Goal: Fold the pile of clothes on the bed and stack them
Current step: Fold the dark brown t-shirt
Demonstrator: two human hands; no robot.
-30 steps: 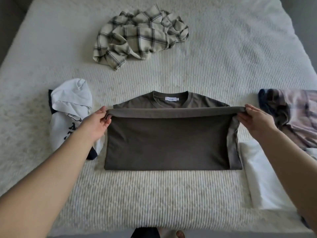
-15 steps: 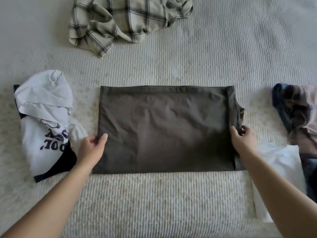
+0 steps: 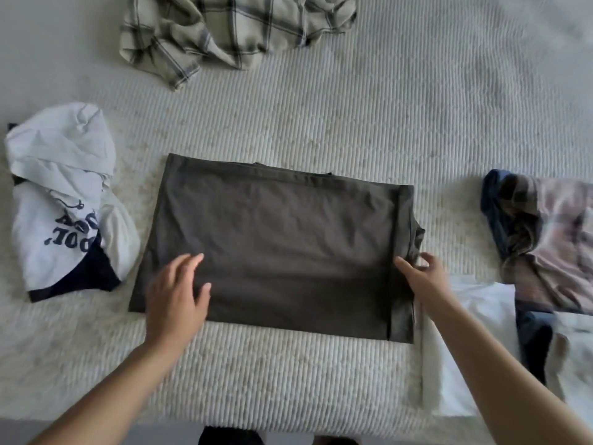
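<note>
A folded olive-brown T-shirt lies as a soft rectangle on the ribbed white bed. The left hand rests spread flat on its near-left corner; the right hand pinches its right edge.

Left hand flat, right hand pinching

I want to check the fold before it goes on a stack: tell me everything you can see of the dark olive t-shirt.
The dark olive t-shirt lies flat on the bed, folded into a rough rectangle, in soft, lightly creased fabric. A narrow folded strip runs down its right edge. The left hand rests open on its near left part; the right hand pinches the right edge.
</note>
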